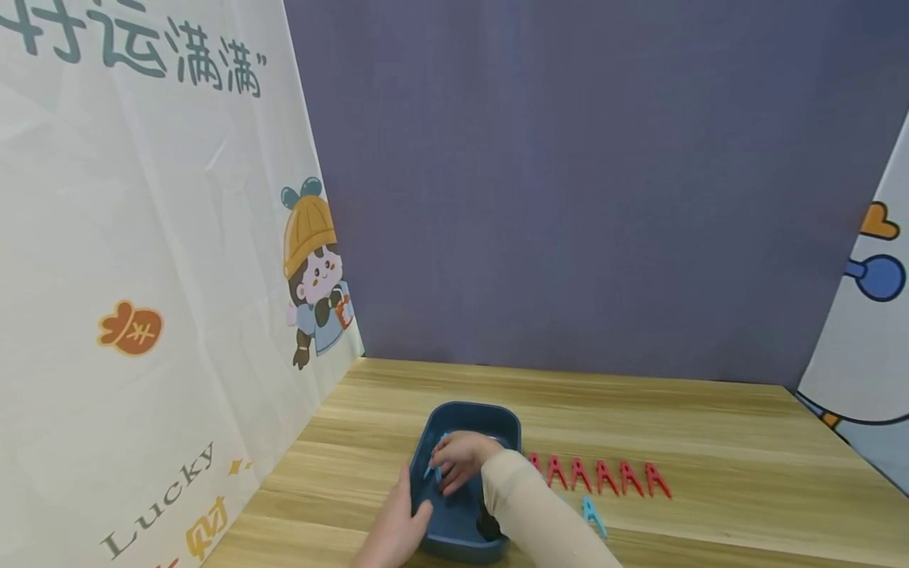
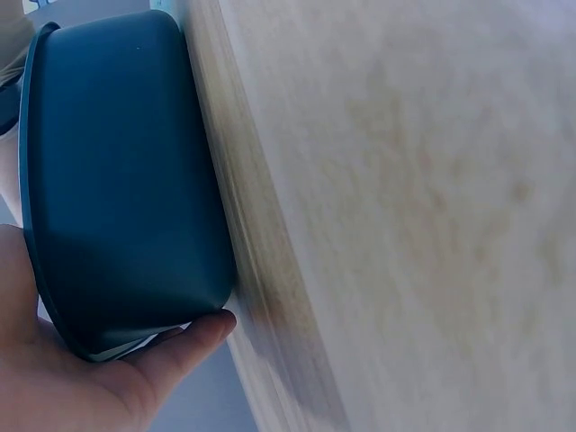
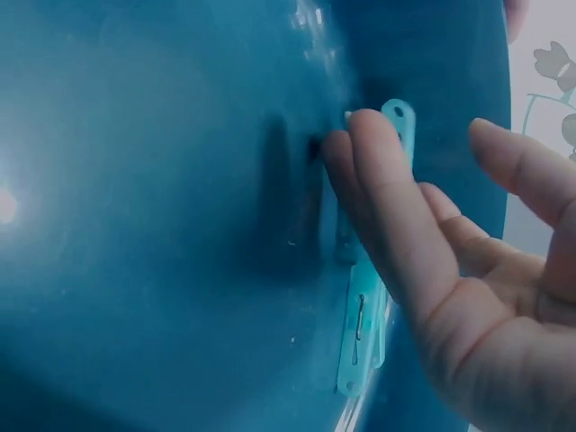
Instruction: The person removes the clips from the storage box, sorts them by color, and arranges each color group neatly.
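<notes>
A dark blue plastic basin (image 1: pixel 454 544) stands on the table. My left hand (image 1: pixel 398 525) grips its near left side, thumb at the rim; in the left wrist view the left hand's (image 2: pixel 99 369) fingers bend under the basin's (image 2: pixel 117 180) outer wall. Inside the basin is my right hand (image 1: pixel 461 461), reaching to the left wall. Light-blue clothespins (image 3: pixel 360 333) lie along that wall. The right hand's (image 3: pixel 486 279) fingers are extended and overlap the clothespins in the right wrist view, partly hiding them, while its thumb stands apart.
To the right of the basin, several red clothespins (image 1: pixel 604 477) lie in a row, the leftmost partly covered by the basin and arm. A light-blue clothespin (image 1: pixel 593 517) lies nearer. A printed white sheet (image 1: pixel 177 276) hangs at the left, and a grey-purple curtain (image 1: pixel 568 197) closes the back.
</notes>
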`<state>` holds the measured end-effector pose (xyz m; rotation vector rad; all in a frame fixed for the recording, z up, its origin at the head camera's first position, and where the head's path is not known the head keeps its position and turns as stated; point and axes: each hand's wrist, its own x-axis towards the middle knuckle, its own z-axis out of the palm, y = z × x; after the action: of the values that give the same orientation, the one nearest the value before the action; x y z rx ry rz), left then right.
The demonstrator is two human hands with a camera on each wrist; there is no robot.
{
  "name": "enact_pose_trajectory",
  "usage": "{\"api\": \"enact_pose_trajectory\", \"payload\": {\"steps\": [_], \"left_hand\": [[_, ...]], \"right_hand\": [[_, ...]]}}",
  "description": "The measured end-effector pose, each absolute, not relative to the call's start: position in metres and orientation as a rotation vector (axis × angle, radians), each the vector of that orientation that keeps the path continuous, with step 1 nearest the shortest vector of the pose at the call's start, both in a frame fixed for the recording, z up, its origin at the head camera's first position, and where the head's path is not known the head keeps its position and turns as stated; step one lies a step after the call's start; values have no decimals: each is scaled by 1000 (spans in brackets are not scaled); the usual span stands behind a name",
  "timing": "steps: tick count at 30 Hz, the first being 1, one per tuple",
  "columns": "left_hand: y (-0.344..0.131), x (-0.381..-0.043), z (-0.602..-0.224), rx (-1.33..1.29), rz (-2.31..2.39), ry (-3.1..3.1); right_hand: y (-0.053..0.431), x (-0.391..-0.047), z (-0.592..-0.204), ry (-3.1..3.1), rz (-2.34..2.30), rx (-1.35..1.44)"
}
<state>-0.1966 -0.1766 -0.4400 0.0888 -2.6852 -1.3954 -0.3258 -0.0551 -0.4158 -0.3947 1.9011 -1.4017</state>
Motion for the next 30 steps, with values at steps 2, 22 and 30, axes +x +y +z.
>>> {"api": "enact_pose_trajectory", "payload": {"steps": [2,22,30], "left_hand": [[-177,-197,-440,71,-1391,-2677],[-182,-201,-444,78,-1433,-2740],[-178,-200,-444,104,-1360,-2742]], "right_hand": [[-56,-325,-416,1886,-1413,-402],[-66,-318,-417,1898,-1422,-459],[-55,-324,-407,1784,-1540,-445]]}}
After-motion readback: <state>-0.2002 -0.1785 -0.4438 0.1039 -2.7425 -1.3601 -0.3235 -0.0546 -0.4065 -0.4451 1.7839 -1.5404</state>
